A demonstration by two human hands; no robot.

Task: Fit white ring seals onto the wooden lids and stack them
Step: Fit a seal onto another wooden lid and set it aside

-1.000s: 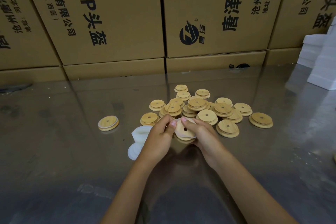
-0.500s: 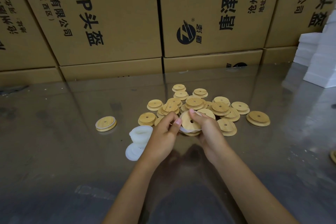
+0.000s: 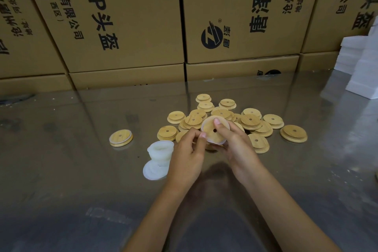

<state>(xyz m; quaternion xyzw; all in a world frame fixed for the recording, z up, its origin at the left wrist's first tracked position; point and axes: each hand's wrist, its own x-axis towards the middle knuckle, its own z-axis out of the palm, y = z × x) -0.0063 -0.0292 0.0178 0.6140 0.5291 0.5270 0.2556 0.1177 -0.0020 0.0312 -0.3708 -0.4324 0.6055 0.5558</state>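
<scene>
Since a second ago the lid in hand (image 3: pixel 214 130) has been lifted off the heap and tipped up toward me, so its stepped face with the centre hole now shows. I see my right hand (image 3: pixel 237 145) gripping it, thumb on the face and fingers curled behind, while my left hand (image 3: pixel 189 149) pinches the white ring seal (image 3: pixel 203 127) at the lid's left rim. The seal looks partly worked round the step; I cannot tell how much of the far edge is seated.

Taking the loose pile of wooden lids (image 3: pixel 250 119) as landmark: the held lid hovers just over its near-left edge, the stack of spare seals (image 3: pixel 160 151) stands near it to the left, and one finished lid (image 3: pixel 120 138), ring fitted, lies well apart further left on the metal table (image 3: pixel 61 170).

I judge the fitting step is under way, with nearly all lids left. Next calls for running the ring fully down, then setting this lid on the finished one.
</scene>
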